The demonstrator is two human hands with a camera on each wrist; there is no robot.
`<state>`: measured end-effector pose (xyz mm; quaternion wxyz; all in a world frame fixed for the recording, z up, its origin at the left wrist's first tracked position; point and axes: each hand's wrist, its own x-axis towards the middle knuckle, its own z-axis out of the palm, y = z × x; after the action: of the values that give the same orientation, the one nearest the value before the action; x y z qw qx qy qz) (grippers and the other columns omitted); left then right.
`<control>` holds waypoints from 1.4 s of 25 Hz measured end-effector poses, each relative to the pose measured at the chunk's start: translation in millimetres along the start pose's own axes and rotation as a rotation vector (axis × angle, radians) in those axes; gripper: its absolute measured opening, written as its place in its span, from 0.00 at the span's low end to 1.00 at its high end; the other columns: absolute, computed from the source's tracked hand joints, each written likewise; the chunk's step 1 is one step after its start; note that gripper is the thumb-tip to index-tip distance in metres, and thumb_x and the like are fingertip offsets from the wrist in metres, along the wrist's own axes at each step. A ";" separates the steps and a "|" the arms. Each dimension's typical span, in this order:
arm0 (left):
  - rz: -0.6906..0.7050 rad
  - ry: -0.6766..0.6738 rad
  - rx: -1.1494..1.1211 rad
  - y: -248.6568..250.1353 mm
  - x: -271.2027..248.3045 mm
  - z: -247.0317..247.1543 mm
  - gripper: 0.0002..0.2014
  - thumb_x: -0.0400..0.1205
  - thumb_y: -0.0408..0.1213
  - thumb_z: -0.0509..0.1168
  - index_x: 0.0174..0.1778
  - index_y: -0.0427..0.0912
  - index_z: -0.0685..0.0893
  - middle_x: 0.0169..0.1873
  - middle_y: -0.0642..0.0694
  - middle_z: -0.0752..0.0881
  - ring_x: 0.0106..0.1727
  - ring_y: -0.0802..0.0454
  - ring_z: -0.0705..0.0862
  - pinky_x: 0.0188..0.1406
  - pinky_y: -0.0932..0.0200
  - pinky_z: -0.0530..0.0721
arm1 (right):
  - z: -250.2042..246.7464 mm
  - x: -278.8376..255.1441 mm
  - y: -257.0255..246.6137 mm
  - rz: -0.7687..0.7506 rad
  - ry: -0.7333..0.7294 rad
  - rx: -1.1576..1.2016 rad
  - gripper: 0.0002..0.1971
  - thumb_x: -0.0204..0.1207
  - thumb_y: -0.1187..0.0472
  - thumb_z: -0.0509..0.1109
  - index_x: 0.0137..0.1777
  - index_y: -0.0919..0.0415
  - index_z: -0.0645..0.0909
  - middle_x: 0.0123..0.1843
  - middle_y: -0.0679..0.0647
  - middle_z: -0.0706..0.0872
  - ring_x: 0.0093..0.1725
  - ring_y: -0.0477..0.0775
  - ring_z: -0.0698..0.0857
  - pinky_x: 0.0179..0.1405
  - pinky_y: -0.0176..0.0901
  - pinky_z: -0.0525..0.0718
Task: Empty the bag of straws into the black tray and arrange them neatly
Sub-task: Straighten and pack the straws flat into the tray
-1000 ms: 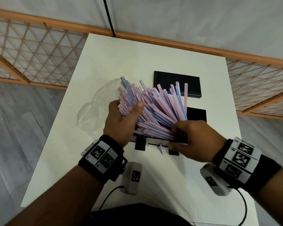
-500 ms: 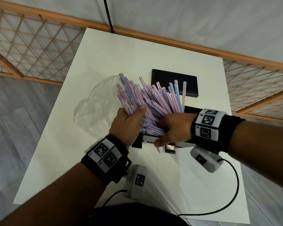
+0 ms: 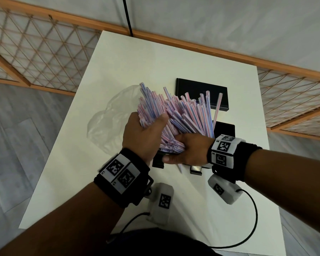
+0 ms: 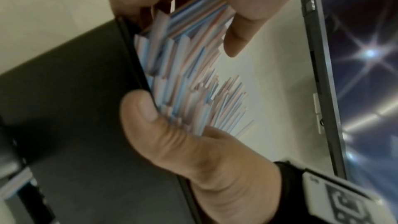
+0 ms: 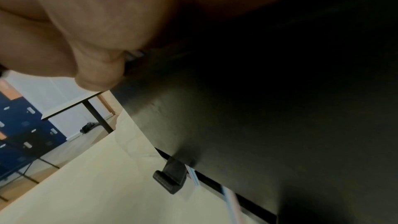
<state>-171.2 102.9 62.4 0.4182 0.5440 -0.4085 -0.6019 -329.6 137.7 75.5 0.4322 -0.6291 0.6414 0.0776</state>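
A thick bundle of pink-and-blue striped straws (image 3: pixel 181 115) fans upward above the black tray (image 3: pixel 225 129), which my hands mostly hide. My left hand (image 3: pixel 150 126) grips the bundle from the left, thumb across its front. My right hand (image 3: pixel 183 152) is curled round the straws' lower ends at the tray's near edge. In the left wrist view the straw ends (image 4: pixel 183 74) sit between my left fingers (image 4: pixel 237 23) and my right thumb (image 4: pixel 142 108). The right wrist view shows my palm (image 5: pixel 86 23) against the tray wall (image 5: pixel 258 108).
The empty clear bag (image 3: pixel 107 126) lies crumpled left of the tray on the white table (image 3: pixel 137 58). A second flat black piece (image 3: pixel 201 93) lies behind the tray. One stray straw (image 3: pixel 180 167) pokes out under the tray between its feet (image 3: pixel 158 162). Wrist cables trail near the front edge.
My right hand has swung from the bundle's right side to across its lower ends, forearm now pointing left. The left hand keeps its hold; the straws stand a little tighter.
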 end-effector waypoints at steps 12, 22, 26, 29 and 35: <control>0.098 -0.022 0.448 23.3 -1.8 -12.9 0.15 0.81 0.58 0.70 0.33 0.54 0.87 0.31 0.60 0.87 0.46 0.49 0.90 0.53 0.54 0.86 | -2.9 -2.1 -4.3 -0.036 0.154 0.064 0.31 0.60 0.23 0.70 0.57 0.43 0.85 0.50 0.43 0.90 0.51 0.47 0.87 0.58 0.44 0.85; 0.076 -0.015 0.283 9.8 2.2 -14.8 0.28 0.68 0.71 0.72 0.50 0.51 0.81 0.46 0.52 0.89 0.48 0.53 0.88 0.51 0.52 0.84 | 0.3 -23.6 5.5 -0.115 0.414 -0.128 0.31 0.64 0.30 0.74 0.56 0.54 0.78 0.45 0.48 0.82 0.44 0.52 0.82 0.42 0.41 0.76; -0.158 -0.037 -0.017 -7.2 9.2 -9.7 0.37 0.71 0.70 0.72 0.67 0.48 0.80 0.58 0.53 0.90 0.59 0.54 0.89 0.65 0.45 0.85 | 8.0 -51.9 15.4 -0.165 0.559 -0.198 0.21 0.69 0.35 0.71 0.43 0.53 0.76 0.35 0.45 0.78 0.34 0.52 0.76 0.34 0.44 0.75; -0.134 -0.108 0.030 -18.4 8.3 -3.2 0.49 0.62 0.81 0.68 0.76 0.55 0.78 0.67 0.56 0.87 0.69 0.53 0.86 0.73 0.43 0.81 | 17.1 -47.4 17.1 -0.118 0.362 -0.141 0.18 0.74 0.36 0.70 0.45 0.51 0.81 0.35 0.46 0.83 0.35 0.51 0.81 0.39 0.42 0.80; -0.082 -0.202 0.083 -26.6 9.7 -6.1 0.43 0.67 0.73 0.73 0.74 0.53 0.80 0.64 0.54 0.90 0.65 0.51 0.88 0.69 0.41 0.84 | 17.6 -23.4 23.8 0.004 0.205 -0.269 0.24 0.75 0.30 0.62 0.35 0.52 0.74 0.32 0.47 0.80 0.38 0.53 0.80 0.41 0.43 0.80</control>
<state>-167.3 101.9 33.7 0.3272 0.5136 -0.4504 -0.6529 -346.2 171.0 69.4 0.2762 -0.6847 0.6672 0.0991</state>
